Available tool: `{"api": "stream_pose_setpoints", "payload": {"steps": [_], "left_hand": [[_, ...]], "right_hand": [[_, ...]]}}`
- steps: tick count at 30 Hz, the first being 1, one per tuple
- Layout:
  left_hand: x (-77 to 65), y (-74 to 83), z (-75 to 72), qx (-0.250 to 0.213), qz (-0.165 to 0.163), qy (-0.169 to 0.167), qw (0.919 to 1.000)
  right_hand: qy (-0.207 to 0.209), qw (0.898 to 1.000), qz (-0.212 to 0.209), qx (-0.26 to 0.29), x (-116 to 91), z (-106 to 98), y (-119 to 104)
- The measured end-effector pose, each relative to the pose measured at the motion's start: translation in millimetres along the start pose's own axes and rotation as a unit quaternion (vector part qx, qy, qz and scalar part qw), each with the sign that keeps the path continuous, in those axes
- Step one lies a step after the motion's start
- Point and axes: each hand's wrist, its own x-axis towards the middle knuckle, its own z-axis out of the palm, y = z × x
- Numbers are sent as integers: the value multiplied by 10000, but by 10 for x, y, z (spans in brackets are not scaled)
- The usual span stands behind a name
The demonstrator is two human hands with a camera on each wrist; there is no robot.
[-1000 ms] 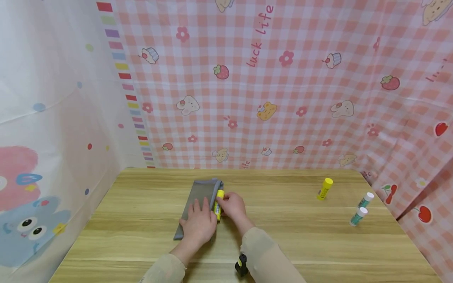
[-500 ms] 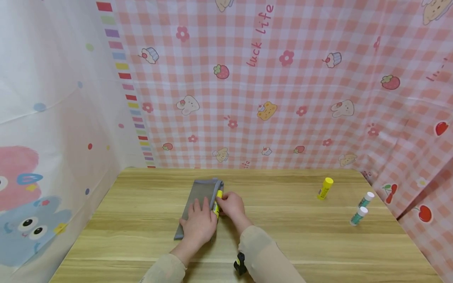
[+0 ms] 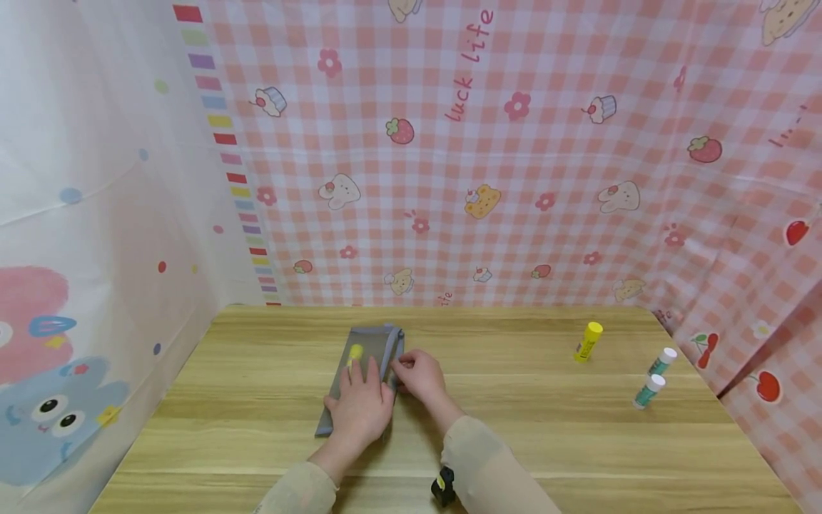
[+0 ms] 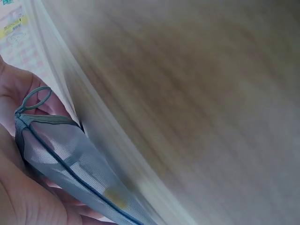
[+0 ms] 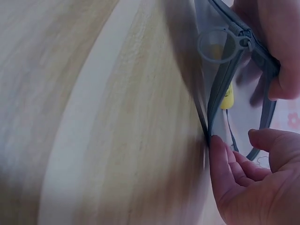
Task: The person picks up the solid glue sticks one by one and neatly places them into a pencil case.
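A grey mesh zip pouch [image 3: 374,348] lies on the table, its zipped side toward my right hand. Through the mesh shows a yellow glue stick [image 3: 355,353], partly covered by my left hand [image 3: 361,408], which rests on the pouch with fingers spread. In the right wrist view the pouch mouth gapes, with the glue stick [image 5: 228,97] inside and a ring zip pull [image 5: 219,45] at one end. My right hand [image 3: 422,377] is at the mouth, fingertips [image 5: 217,141] on one edge, thumb apart from them, the glue stick out of its grasp.
Another yellow glue stick [image 3: 588,343] stands at the right of the wooden table [image 3: 501,400]. Farther right stand two green glue sticks with white caps [image 3: 668,353]. A black device [image 3: 443,487] sits at my right wrist. Patterned curtains [image 3: 449,178] hang behind and at both sides.
The yellow glue stick, held by my right hand at the pouch mouth before, has slid left into the pouch. My right hand has let go of it and stays at the opening.
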Motion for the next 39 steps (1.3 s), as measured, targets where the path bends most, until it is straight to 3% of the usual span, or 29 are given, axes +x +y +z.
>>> {"api": "stream_pose_setpoints", "payload": {"steps": [6,20,39], "left_hand": [[0,2,-3,-38,-34,-51,10000],[-6,3,-19,-149,-38,-122,9998],[-23,-3,-14,-168,48,-49,9998]], "right_hand": [[-4,9987,-457,-235,-41,-98,40],[107,9951,-895,-405,-136,-391,141],[629,9955,-705,29,-240,-822,221]]}}
